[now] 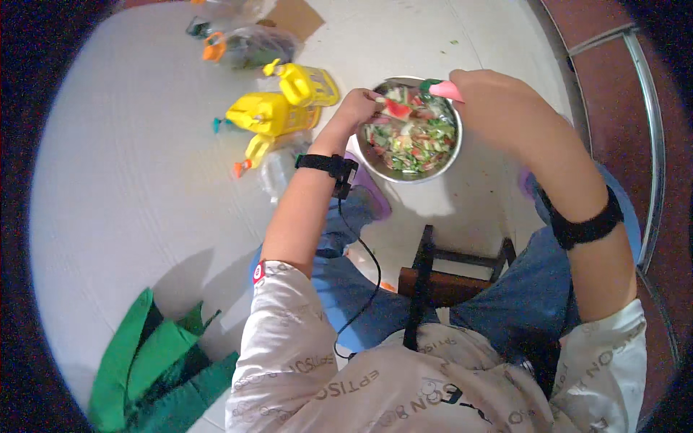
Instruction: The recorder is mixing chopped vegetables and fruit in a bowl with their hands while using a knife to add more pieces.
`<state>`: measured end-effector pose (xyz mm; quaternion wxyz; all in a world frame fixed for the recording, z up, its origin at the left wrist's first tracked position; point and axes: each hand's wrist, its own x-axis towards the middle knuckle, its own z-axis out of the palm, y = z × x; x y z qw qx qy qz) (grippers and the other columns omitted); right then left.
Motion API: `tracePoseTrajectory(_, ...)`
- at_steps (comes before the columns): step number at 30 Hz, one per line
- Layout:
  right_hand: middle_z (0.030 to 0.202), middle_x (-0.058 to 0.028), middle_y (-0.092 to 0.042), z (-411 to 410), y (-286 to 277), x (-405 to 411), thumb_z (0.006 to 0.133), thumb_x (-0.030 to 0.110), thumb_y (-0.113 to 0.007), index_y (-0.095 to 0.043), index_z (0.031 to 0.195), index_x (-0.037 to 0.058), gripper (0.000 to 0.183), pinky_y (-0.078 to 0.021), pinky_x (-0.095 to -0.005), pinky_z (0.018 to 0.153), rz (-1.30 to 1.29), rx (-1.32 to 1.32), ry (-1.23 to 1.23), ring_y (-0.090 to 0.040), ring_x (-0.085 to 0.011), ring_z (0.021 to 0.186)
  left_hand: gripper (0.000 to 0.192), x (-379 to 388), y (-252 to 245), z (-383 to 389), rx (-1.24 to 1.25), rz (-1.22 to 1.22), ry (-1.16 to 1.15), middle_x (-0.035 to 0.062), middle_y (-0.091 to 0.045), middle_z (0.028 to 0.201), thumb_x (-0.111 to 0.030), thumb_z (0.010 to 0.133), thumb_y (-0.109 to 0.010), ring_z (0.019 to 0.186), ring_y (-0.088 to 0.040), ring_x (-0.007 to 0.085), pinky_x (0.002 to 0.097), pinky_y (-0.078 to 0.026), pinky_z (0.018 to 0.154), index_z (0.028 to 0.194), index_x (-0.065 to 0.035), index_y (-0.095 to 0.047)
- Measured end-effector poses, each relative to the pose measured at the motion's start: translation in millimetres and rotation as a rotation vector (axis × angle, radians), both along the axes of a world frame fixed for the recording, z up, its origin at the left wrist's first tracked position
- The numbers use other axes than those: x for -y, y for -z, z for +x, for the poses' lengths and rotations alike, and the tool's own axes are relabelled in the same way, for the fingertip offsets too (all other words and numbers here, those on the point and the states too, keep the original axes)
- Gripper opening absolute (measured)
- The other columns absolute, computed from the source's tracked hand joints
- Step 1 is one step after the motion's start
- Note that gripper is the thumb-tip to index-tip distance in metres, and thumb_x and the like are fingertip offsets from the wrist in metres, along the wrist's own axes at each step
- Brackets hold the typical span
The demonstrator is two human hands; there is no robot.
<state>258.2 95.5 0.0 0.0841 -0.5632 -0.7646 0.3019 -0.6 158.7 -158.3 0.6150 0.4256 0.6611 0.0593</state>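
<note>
A round metal bowl (458,146) stands on the floor in front of me, filled with chopped food scraps (417,143) in green, pale and red. My left hand (364,108) is at the bowl's left rim, its fingers closed on a red and pale piece of fruit (398,109), perhaps watermelon, over the scraps. At the upper right rim is my right hand (472,89), somewhat blurred. From it a pink and green object (446,90) sticks out over the bowl; its kind is unclear. The right fingers are mostly hidden behind the back of the hand.
Several yellow plastic jugs (270,113) lie left of the bowl. Beyond them are a clear bottle (260,46) with an orange cap and a piece of cardboard (295,21). A dark stool (449,284) stands between my legs. Green fabric bags (157,368) lie lower left.
</note>
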Motion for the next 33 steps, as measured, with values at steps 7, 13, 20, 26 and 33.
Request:
tracePoseTrajectory(7, 0.083, -0.0221, -0.059, -7.7, -4.4, -9.2, 0.085, 0.024, -0.048, -0.056, 0.085, -0.0004, 0.025, -0.0439, -0.0431, 0.069, -0.143, 0.006, -0.003, -0.057, -0.0368, 0.080, 0.018, 3.2, -136.9, -22.4, -0.059, 0.139, -0.103, 0.0131, -0.062, 0.077, -0.003, 0.074, -0.063, 0.067, -0.064, 0.0210, 0.0287, -0.056, 0.059, 0.086, 0.0101, -0.058)
tracePoseTrajectory(13, 0.086, -0.0239, -0.060, -4.1, 8.3, -7.0, 0.089, 0.041, -0.042, -0.061, 0.083, -0.0016, 0.047, -0.0463, -0.0449, 0.071, -0.034, 0.053, -0.058, -0.059, -0.0379, 0.082, 0.018, 22.9, -217.2, -21.7, -0.452, 0.445, 0.176, 0.0109, -0.064, 0.067, -0.014, 0.067, -0.066, 0.058, -0.062, 0.0164, 0.0312, -0.049, 0.054, 0.072, 0.0029, -0.064)
tracePoseTrajectory(20, 0.094, -0.0218, -0.060, -14.9, 1.6, -1.8, 0.089, 0.034, -0.044, -0.060, 0.090, -0.0001, 0.038, -0.0463, -0.0438, 0.075, -0.054, 0.134, -0.119, -0.059, -0.0362, 0.088, 0.013, 77.9, -216.5, -32.6, 0.005, 0.333, -0.430, 0.0133, -0.061, 0.080, 0.000, 0.079, -0.054, 0.065, -0.063, 0.0222, 0.0294, -0.056, 0.059, 0.084, 0.0101, -0.058)
tracePoseTrajectory(26, 0.098, -0.0191, -0.060, -20.8, -13.0, 14.8, 0.087, 0.031, -0.044, -0.058, 0.095, 0.0020, 0.032, -0.0460, -0.0420, 0.076, -0.115, 0.141, -0.089, -0.058, -0.0350, 0.090, 0.016, 128.7, -181.3, -13.2, 0.249, 0.268, -0.598, 0.0144, -0.056, 0.095, 0.001, 0.083, -0.048, 0.083, -0.061, 0.0222, 0.0283, -0.057, 0.067, 0.094, 0.0098, -0.054)
tracePoseTrajectory(33, 0.087, -0.0222, -0.061, -27.0, 13.2, 32.4, 0.086, 0.032, -0.048, -0.054, 0.095, 0.0007, 0.033, -0.0460, -0.0440, 0.071, -0.094, -0.071, -0.086, -0.058, -0.0383, 0.083, 0.030, 124.1, -109.5, -15.6, 0.337, 0.319, -0.623, 0.0169, -0.057, 0.100, -0.008, 0.087, -0.051, 0.082, -0.062, 0.0218, 0.0254, -0.055, 0.072, 0.109, 0.0126, -0.046)
